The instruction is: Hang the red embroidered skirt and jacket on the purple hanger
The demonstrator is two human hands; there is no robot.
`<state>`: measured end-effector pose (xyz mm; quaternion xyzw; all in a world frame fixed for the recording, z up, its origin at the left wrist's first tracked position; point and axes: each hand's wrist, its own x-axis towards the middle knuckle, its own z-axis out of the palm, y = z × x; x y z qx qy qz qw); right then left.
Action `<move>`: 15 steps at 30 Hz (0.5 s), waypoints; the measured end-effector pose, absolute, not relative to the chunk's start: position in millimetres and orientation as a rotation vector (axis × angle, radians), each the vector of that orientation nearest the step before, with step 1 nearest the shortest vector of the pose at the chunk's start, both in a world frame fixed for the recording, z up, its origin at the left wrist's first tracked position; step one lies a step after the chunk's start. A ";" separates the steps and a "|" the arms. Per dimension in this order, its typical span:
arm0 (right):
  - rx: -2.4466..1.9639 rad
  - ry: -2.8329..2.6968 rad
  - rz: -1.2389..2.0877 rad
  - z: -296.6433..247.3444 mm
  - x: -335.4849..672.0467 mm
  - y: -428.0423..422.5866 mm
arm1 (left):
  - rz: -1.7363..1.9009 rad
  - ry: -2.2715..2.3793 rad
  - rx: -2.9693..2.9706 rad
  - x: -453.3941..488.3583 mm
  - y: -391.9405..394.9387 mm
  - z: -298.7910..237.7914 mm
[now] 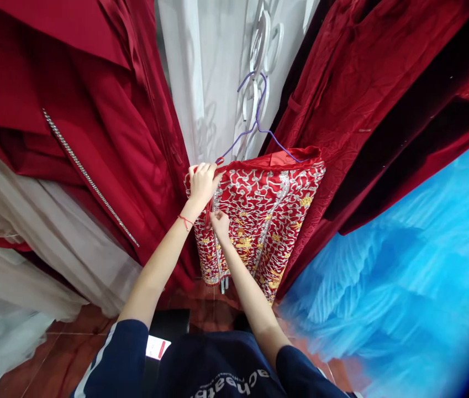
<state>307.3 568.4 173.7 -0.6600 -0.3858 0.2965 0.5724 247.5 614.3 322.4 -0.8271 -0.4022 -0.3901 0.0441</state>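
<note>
"Where's the embroidered red garment (pixel 254 204)?"
"On a purple hanger (pixel 256 124), the left hand (pixel 202 181) clamped on its top edge."
"And the right hand (pixel 221 225)?"
"Just below, pinched together on a red strip (pixel 208 213)."

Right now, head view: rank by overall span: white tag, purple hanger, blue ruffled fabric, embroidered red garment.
1. Blue ruffled fabric
2. Embroidered red garment
3. Purple hanger, by its visible outline
4. White tag

Pale letters (pixel 258 378) including "ach" show on the navy shirt (pixel 201 354); the white tag (pixel 153 347) cannot be read.
</note>
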 end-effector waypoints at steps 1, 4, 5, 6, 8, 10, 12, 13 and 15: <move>-1.517 -0.901 0.738 173.3 308.1 569.2 | -1.204 -1.230 -2.536 247.3 615.0 324.2; -1.431 -0.888 0.800 170.6 310.8 568.9 | -1.302 -1.151 -2.598 240.3 614.9 328.9; -1.409 -0.885 0.800 169.5 311.7 568.2 | -1.381 -1.104 -2.618 235.3 613.2 327.2; -1.390 -0.884 0.795 168.2 312.7 567.5 | -1.499 -1.073 -2.616 228.9 610.4 322.2; -1.363 -0.886 0.781 165.5 314.4 566.7 | -1.824 -1.136 -2.500 213.8 601.4 299.4; -1.343 -0.896 0.771 162.6 315.1 567.4 | -2.125 -1.429 -2.226 199.2 588.7 260.2; -1.328 -0.912 0.772 159.3 314.2 569.7 | -2.004 -1.855 -2.179 189.7 575.0 213.1; -1.323 -0.920 0.776 157.5 313.2 571.0 | -1.789 -1.987 -2.346 187.9 568.7 190.5; -1.318 -0.945 0.785 153.9 310.8 573.0 | -1.616 -2.042 -2.516 190.5 559.3 154.5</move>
